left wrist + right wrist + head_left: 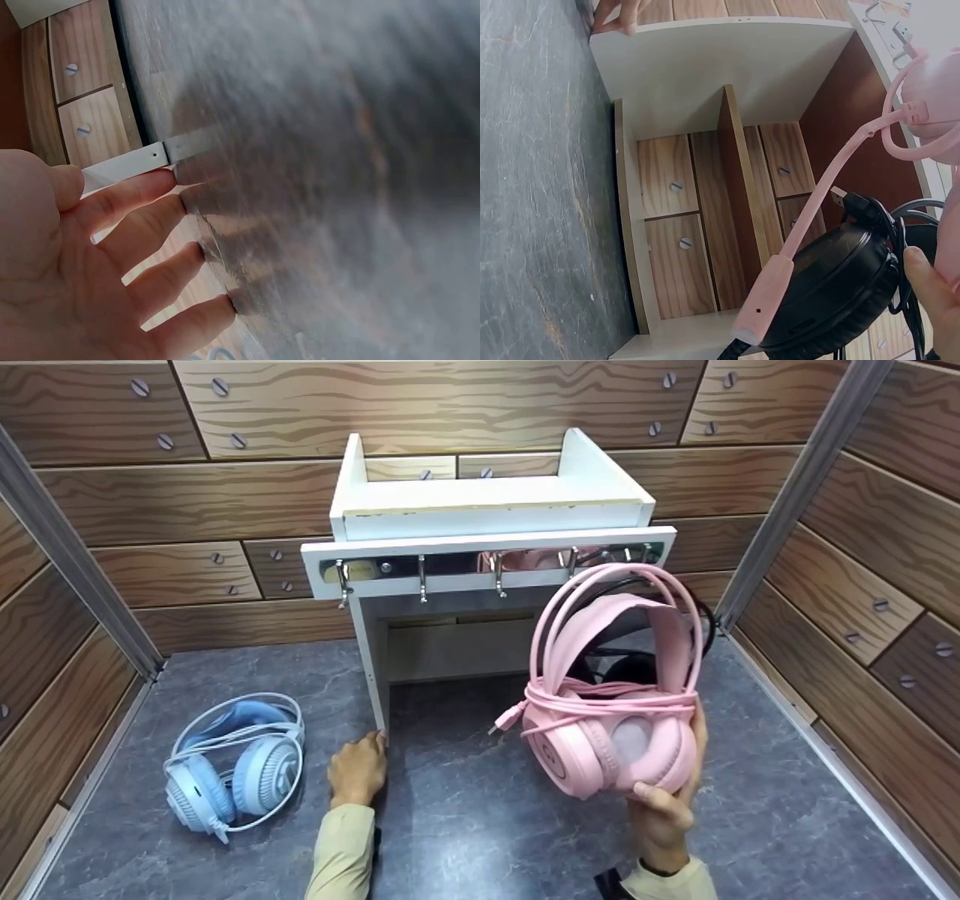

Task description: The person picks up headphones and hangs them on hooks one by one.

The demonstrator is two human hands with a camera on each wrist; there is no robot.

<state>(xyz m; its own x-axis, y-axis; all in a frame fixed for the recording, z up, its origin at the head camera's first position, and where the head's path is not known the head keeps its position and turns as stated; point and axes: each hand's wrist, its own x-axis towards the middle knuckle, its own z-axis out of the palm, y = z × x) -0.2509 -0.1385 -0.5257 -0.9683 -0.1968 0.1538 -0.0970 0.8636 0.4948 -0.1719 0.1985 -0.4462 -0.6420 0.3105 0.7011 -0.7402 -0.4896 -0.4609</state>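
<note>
My right hand (664,814) grips a pink headset (649,750) by its ear cups and holds it up before the right end of the hook rail. Its cable is wound round it, the plug sticking out leftward; its microphone boom (832,172) shows in the right wrist view. Partly hidden behind it is a black headset (832,285) with a bundled cable; what supports it cannot be seen. My left hand (358,769) holds the lower front edge of the left side panel of a white shelf unit (495,495), thumb and fingers at the panel, fingertips down on the grey surface.
Several metal hooks (498,574) line the front rail of the shelf unit. A light blue headset (266,780) lies on the grey marbled surface (480,840) left of my left hand. Wood-patterned walls (862,585) with metal corner strips enclose the back and sides.
</note>
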